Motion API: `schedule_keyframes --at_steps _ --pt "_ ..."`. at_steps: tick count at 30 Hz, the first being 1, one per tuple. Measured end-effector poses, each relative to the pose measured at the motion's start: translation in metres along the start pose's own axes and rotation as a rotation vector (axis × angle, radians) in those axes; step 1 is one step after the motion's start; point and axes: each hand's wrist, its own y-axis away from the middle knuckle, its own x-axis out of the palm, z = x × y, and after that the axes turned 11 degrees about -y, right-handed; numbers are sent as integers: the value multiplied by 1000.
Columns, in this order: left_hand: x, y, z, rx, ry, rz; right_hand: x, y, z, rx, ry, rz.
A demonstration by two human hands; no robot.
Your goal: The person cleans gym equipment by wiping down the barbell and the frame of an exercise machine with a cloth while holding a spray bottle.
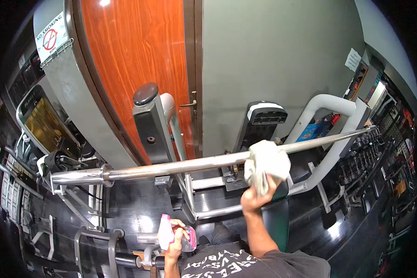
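A long metal barbell point(180, 167) lies across the bench-press rack, its thick sleeve end at the left. My right hand point(256, 200) grips a pale, crumpled cloth point(269, 162), which is wrapped over the bar right of its middle. Low and left of centre, my left hand point(175, 238) is closed around a spray bottle point(166, 231) with a white and pink head and a colourful label. The bottle is held near my body, apart from the bar.
Behind the bar stand the rack's uprights point(155, 125) and a black seat back point(264, 116). A green bench pad point(277, 222) lies beneath my right arm. Dumbbells point(361, 160) fill a rack at right. A wooden door point(139, 55) and grey wall point(278, 51) are beyond.
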Motion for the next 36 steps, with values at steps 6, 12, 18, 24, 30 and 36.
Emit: schedule_keyframes --at_steps 6,12,18,24,30,36 --pt "-1 3 -4 36 7 -42 42 -21 28 234 77 487" --pt "-2 6 -7 -18 -52 -87 84 45 77 268 -575 683" --pt "2 10 -2 9 -46 -101 41 61 57 1059 -979 481" --pt "9 10 -3 8 2 -64 0 1 1 273 -498 -129" --pt "12 12 -7 2 -2 -45 27 -86 10 132 311 481" --pt "20 15 -11 19 -45 -14 83 -57 83 100 -47 838"
